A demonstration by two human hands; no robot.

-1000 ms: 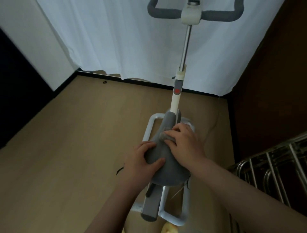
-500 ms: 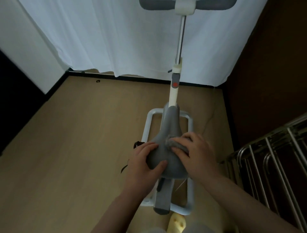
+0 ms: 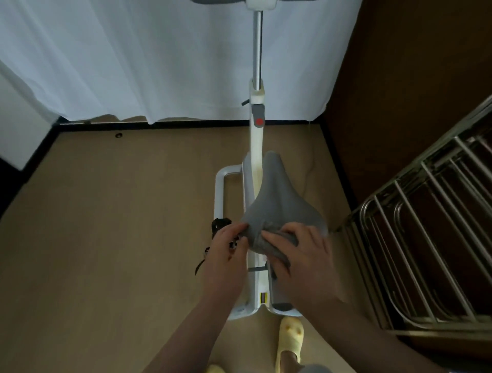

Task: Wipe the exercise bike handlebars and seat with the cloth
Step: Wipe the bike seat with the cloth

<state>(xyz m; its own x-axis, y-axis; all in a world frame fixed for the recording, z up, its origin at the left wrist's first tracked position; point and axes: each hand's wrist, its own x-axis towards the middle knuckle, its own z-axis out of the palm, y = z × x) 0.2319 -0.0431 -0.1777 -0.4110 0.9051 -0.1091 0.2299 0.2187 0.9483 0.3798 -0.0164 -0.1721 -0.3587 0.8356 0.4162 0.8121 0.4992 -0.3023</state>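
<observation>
- The left hand grips the rear left edge of the grey seat, fingers curled on top and thumb tucked beneath, apparently to steady the seat against the rubbing.
- Just right of it, the right hand presses a bunched grey cloth onto the rear of the seat, fingers curled over the fabric; the cloth lies between palm and padding, where the wiping appears to be under way.
- Ahead of both hands, the seat's nose points along the white bike frame, whose post rises to the handlebars, only their lower edge showing at the top of the view.
- Below the hands, the white base frame rests on the tan floor; a yellow slipper stands just behind it.
- Well right of the right hand, a metal rack leans by the dark wall.
- The seat looks to be the part in hand; whether the handlebars are done cannot be told.
</observation>
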